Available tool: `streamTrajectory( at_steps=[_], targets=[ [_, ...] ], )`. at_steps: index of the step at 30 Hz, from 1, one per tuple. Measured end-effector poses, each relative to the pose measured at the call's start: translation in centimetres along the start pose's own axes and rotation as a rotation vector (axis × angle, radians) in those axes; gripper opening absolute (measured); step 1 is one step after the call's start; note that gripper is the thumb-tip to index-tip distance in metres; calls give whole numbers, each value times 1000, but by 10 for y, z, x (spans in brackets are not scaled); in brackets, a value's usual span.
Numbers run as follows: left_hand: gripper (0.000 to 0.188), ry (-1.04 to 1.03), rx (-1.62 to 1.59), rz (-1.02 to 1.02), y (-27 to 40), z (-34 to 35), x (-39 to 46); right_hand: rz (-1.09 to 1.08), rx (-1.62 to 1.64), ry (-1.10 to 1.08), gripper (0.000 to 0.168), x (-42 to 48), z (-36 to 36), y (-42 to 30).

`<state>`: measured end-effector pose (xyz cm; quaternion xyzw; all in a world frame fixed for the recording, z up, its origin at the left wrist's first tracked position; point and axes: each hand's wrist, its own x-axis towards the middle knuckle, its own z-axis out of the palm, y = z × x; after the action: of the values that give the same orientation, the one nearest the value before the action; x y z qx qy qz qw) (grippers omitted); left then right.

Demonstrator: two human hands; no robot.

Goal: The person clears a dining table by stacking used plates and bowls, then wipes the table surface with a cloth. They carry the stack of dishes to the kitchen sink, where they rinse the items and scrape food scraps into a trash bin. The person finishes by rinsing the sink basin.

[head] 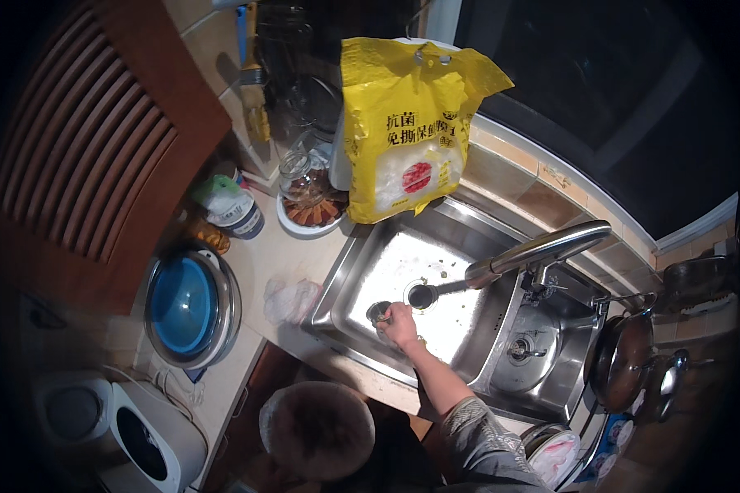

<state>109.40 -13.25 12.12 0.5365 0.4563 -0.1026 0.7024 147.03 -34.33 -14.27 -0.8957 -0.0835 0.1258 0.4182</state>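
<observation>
My right hand (401, 325) reaches into the larger basin of a stainless steel sink (339, 305). Its fingers grip a small, dark, round drain strainer (379, 313) at the rim. Just right of the strainer is the round drain opening (422, 296), with green and dark food scraps scattered around it on the basin floor. In front of the counter, left of my right forearm, is a round container (318, 425) with a pale rim and a dark, shadowed inside. I cannot make out my left hand; the area beside the container is too dark.
A metal faucet (530, 251) arches over the larger basin. Right of it is a smaller basin (524, 363). A yellow plastic package (370, 80) hangs above the sink's back left corner. Stacked bowls with a blue one (184, 305) stand left; pans (623, 363) hang right.
</observation>
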Motion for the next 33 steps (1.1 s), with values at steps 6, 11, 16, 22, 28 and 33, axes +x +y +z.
streamTrajectory(
  at_steps=[6,11,16,22,28,33],
  targets=[
    [59,-3,10,-62,-14,-14,16,-196,214,-201,36,18,32,19],
    [61,21,20,-71,-18,-13,17,-130,16,88,36,42,-26,28],
    [58,-74,11,-127,-59,-60,34,208,-244,598,47,87,-70,179],
    [39,-158,-175,63,-68,-56,22,-41,-368,406,81,100,-54,130],
    [37,77,-167,-216,-37,-29,20,-202,-464,531,41,112,-53,127],
    [39,-220,-203,125,-3,4,15,-158,-661,233,8,81,-71,149]
  ],
)
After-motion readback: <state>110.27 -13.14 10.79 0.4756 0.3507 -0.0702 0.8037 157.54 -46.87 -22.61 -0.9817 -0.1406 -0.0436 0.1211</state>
